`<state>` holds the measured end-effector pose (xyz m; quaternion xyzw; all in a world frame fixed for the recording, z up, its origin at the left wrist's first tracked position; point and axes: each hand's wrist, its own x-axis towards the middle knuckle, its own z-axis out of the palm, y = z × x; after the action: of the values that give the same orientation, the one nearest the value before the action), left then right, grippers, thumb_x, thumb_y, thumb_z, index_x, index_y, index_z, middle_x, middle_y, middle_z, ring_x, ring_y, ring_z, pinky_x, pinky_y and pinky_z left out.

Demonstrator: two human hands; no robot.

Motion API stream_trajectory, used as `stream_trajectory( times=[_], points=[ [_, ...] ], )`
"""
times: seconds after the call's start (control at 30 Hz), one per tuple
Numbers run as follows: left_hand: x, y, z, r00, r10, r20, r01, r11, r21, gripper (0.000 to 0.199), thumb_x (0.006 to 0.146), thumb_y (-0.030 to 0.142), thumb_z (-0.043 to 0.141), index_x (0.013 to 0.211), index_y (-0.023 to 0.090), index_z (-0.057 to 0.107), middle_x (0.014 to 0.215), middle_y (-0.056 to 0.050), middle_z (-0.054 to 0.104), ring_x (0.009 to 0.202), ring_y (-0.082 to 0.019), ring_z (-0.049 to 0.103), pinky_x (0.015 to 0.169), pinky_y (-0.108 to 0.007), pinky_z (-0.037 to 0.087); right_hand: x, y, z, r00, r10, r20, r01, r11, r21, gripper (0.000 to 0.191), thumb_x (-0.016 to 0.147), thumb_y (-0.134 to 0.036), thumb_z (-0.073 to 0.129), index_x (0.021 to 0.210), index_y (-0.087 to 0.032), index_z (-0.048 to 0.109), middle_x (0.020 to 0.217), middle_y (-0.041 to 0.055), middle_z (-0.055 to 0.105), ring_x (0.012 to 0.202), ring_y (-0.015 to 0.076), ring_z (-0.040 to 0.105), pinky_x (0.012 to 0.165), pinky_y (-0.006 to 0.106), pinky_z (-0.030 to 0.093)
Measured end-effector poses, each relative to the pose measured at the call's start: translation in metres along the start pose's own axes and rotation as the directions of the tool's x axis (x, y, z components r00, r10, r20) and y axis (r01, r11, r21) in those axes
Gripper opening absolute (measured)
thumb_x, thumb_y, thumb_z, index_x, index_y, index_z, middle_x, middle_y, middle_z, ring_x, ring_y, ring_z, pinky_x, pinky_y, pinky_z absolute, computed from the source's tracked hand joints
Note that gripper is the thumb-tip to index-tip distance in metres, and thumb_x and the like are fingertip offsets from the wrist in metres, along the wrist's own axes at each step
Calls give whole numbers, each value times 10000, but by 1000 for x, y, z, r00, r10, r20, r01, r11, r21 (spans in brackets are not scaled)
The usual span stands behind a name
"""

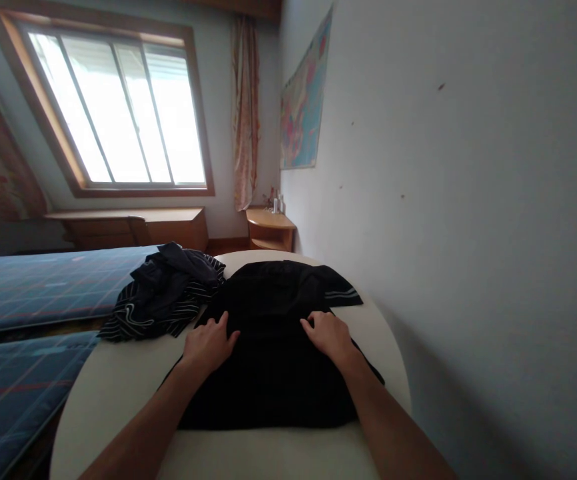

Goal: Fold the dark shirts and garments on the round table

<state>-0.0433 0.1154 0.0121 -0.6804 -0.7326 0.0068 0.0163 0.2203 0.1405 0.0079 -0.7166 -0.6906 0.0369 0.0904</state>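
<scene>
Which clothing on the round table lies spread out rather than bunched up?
The black garment beneath the left hand and right hand; the dark, partly striped heap beside it is crumpled.

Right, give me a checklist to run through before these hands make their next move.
1. Black garment spread on the round table: ok, it lies broadly spread out.
2. Left hand placed at the garment's left side: ok.
3. Right hand placed at its right side: ok.
4. Fabric pinched in either grip: cannot tell, the fingertips' undersides are hidden.
5. Striped pile neat: not ok, it is crumpled.
6. Pile apart from the garment: cannot tell, their edges blend.
</scene>
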Motion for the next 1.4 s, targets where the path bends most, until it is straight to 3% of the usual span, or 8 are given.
stream_trajectory(
  times=[0.1,0.2,0.33,0.83,1.0,1.1,1.23,1.4],
  points=[
    [5,-1,5,994,21,-110,-27,998,-52,548,964,447,401,1406,134,486,1195,-184,655,1082,-333,629,896,-426,476,3,7,3,997,-43,-58,44,999,21,417,968,-450,413,1013,-205,747,1040,121,724,988,259,664,827,335,475],
    [10,4,20,946,216,-242,-240,968,-73,608,951,417,445,1508,194,348,1512,-146,420,1369,-315,412,1067,-412,372,7,11,11,973,-192,-128,199,979,46,450,941,-401,487,1324,-195,601,1317,107,619,1182,246,565,987,326,418],
    [13,10,41,941,325,-95,-334,935,-115,602,970,441,404,1536,264,299,1609,-112,249,1467,-374,215,1131,-519,264,11,14,21,970,-241,-15,241,970,29,593,940,-443,481,1470,-181,440,1477,100,484,1321,265,441,1080,364,344],
    [-15,27,6,857,499,-130,-514,810,-283,506,959,444,432,1412,226,491,1282,-88,647,1146,-263,615,1005,-375,432,-6,11,-6,986,108,-127,-126,981,-148,400,957,-399,466,919,-113,743,946,203,721,997,330,648,889,463,415],
    [-11,31,9,865,486,-127,-501,812,-299,398,983,442,389,1261,269,616,1163,-58,702,1054,-248,655,923,-364,479,4,14,4,979,-17,-202,2,997,-73,399,949,-412,467,1187,-163,668,1211,156,659,1192,307,526,962,425,390],
    [-7,28,15,835,501,-226,-547,801,-244,400,965,393,430,1309,271,593,1384,-60,571,1248,-249,538,1051,-380,405,8,13,13,975,-116,-188,114,993,-21,521,956,-444,451,1409,-193,507,1414,107,540,1323,276,418,1062,392,322],
    [-4,24,22,823,537,-186,-567,794,-218,588,916,407,498,1480,262,411,1557,-66,372,1391,-273,387,1132,-424,323,6,11,14,982,-168,-91,166,986,-33,451,955,-471,446,1257,-200,642,1282,104,643,1258,293,486,1064,411,313],
    [-9,24,6,857,499,-132,-516,830,-213,595,939,466,456,1482,227,415,1258,-104,654,1128,-291,612,970,-406,452,3,9,4,989,-129,-74,126,991,-41,392,966,-433,438,1184,-204,670,1052,115,733,1039,267,646,895,367,420]
  ],
)
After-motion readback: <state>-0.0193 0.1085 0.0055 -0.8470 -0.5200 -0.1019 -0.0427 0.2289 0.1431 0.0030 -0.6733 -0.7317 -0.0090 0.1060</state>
